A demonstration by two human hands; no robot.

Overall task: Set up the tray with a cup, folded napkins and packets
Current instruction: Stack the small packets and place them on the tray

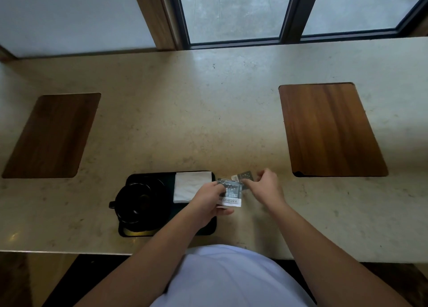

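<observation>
A black tray (135,233) lies near the counter's front edge. On its left part stands a black cup (136,202) with the handle pointing left. A white folded napkin (188,186) rests on the tray's far right part. My left hand (209,200) is over the tray's right edge and holds a grey and white packet (231,194). Just right of it, my right hand (266,186) pinches a second, smaller grey packet (244,175) above the counter.
The beige stone counter (208,112) has a dark wooden inlay (53,135) at the left and a lighter wooden inlay (328,130) at the right. A window with dark frames (289,12) runs along the back.
</observation>
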